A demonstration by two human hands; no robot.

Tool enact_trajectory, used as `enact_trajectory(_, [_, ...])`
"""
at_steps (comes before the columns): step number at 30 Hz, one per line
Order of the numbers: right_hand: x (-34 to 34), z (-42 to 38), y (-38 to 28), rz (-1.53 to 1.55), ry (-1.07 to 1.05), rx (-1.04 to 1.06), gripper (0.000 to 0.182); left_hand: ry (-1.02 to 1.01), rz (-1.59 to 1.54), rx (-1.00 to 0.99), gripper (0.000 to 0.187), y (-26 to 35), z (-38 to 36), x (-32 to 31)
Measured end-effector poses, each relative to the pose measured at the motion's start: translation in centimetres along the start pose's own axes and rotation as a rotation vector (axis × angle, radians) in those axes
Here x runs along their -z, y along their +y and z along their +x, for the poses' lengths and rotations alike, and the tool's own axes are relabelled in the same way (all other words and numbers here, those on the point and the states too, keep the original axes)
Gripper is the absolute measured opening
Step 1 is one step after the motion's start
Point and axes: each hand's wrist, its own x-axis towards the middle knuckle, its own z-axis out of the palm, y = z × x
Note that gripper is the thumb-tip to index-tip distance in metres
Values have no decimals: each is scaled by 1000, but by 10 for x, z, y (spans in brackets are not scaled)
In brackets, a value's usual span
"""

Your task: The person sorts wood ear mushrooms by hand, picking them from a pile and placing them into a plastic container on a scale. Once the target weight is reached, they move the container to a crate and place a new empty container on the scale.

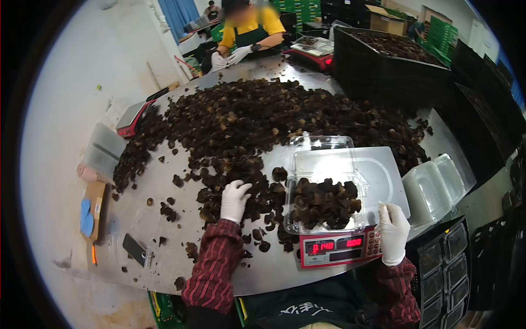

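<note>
My left hand, in a white glove, reaches into loose dark dried fungus pieces that look like wood ear; its fingers are slightly bent and apart, and nothing shows held. Beside the right edge of a red and silver digital scale, my gloved right hand is raised with loosely bent fingers and no visible object in them. On the scale lies an open clear plastic clamshell box, its lid folded back. A heap of fungus fills the box. The red display reads 0.140.
A large fungus pile spreads over the metal table. Stacked clear boxes stand right of the scale; a black crate stands behind. A phone lies left. Across the table, a co-worker wears white gloves.
</note>
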Motion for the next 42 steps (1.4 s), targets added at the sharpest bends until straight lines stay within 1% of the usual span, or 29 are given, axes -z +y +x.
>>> enact_trajectory(2, [0,1,5,2,16,-5,16,22,-201,78,28,-3,6,5])
enact_trajectory(4, [1,3,2,8,-4,-2,16,57,-390,143,24,9,14,18])
enact_trajectory(5, [0,4,1,7,0,-2,16,57,-393,140,24,20,17,26])
enact_trajectory(7, [-2,4,-1,50,-1,17,16,110,-585,98,24,66,24,51])
enact_trajectory(9, [-4,5,-5,67,-18,-15,16,126,-655,-44,26,122,28,73])
enact_trajectory(11, [-8,6,-11,86,-39,-39,16,139,-679,-252,29,167,28,82])
enact_trajectory(13, [-11,6,-18,123,-38,-87,15,54,-482,-490,32,193,26,76])
enact_trajectory(14, [-14,6,-4,38,-26,17,14,-29,-342,-570,35,201,26,68])
enact_trajectory(15, [-14,4,-4,39,-22,19,14,-112,-201,-647,39,203,25,58])
enact_trajectory(16, [-14,3,-5,6,-22,74,14,-179,-143,-705,43,203,26,51])
enact_trajectory(18, [-9,2,-6,-91,-17,167,14,-135,-266,-656,39,204,23,54])
enact_trajectory(19, [-7,2,-4,-95,-13,160,14,-126,-341,-628,37,204,21,61])
enact_trajectory(20, [-6,1,-2,-62,-15,147,14,-72,-394,-596,34,203,20,67])
enact_trajectory(22, [-6,2,-3,-21,-28,138,14,21,-413,-548,30,193,19,72])
enact_trajectory(24, [-7,2,-6,67,-33,-4,15,109,-438,-445,26,177,14,72])
enact_trajectory(25, [-7,2,-3,70,-38,-8,15,123,-407,-360,26,167,10,72])
enact_trajectory(27, [-7,1,5,23,-13,61,16,130,-414,-183,27,138,-6,62])
enact_trajectory(28, [-5,1,0,41,-19,56,16,113,-373,-136,27,122,-16,58])
enact_trajectory(29, [-5,-1,0,44,-25,47,16,96,-332,-85,27,108,-29,56])
enact_trajectory(30, [-4,-1,1,76,-21,-6,16,65,-330,-23,27,97,-42,56])
enact_trajectory(31, [-5,-1,3,107,-16,-56,15,17,-359,77,27,88,-56,55])
enact_trajectory(33, [-7,-1,10,124,-11,-58,15,-18,-320,151,26,76,-82,53])
enact_trajectory(34, [-8,-1,12,125,-9,-65,15,-45,-374,249,26,75,-93,51])
enact_trajectory(35, [-9,-2,12,125,-7,-71,15,-68,-389,277,28,69,-103,44])
enact_trajectory(37, [-12,-2,10,136,-14,-78,15,-85,-233,172,31,80,-106,48])
enact_trajectory(38, [-13,-2,9,147,-17,-78,16,-84,-235,177,31,85,-106,48])
enact_trajectory(40, [-14,-3,5,152,-20,-79,16,-89,8,31,31,92,-106,46])
enact_trajectory(41, [-13,-5,3,154,-27,-88,16,-92,2,32,31,87,-109,42])
enact_trajectory(42, [-12,-5,2,156,-30,-96,16,-137,-68,66,30,75,-113,35])
